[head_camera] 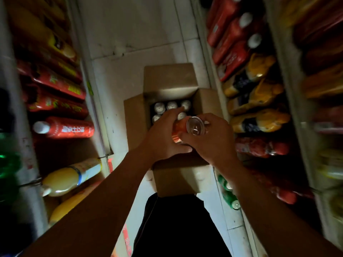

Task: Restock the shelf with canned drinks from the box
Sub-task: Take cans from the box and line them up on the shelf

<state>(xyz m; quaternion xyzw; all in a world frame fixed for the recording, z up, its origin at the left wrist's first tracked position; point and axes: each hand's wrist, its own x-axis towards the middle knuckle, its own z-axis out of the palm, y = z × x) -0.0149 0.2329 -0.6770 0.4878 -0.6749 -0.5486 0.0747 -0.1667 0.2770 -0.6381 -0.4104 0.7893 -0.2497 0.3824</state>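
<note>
So an orange can (pixel 182 129) is held over the open cardboard box (pixel 138 115) that sits on the floor (pixel 130 52) in the aisle. The can is tipped on its side, silver pull-tab top pointing up toward the camera. The left hand (pixel 163 134) is wrapped round the can's body, and the right hand (pixel 209 140) is curled round the top end, with the fingers (pixel 187 137) pinching just under the rim. It looks like a handover, or the can is just being steadied, hard to call.

Inside the box, more cans (pixel 171 108) are seen standing upright along the far edge, tops showing. The near part of the box is hidden behind the hands, so how many are left can't be counted.

To do this bit well, the can should probably be settled into one hand before anything else, gripped round the middle instead of by the rim, since a rim pinch is likely easier to lose. Then it can be turned upright and carried to the shelf. Which shelf it goes on can't be told from here: bottles (pixel 63 128) are stacked on the left shelf (pixel 96 112) and packs of bottles (pixel 258 121) on the right, and a few green cans (pixel 229 193) are lying low on the right side near the floor. That low spot is my guess, not a sure thing.

The box flaps are standing open, so they should be cleared on the way out, not clipped.
</note>
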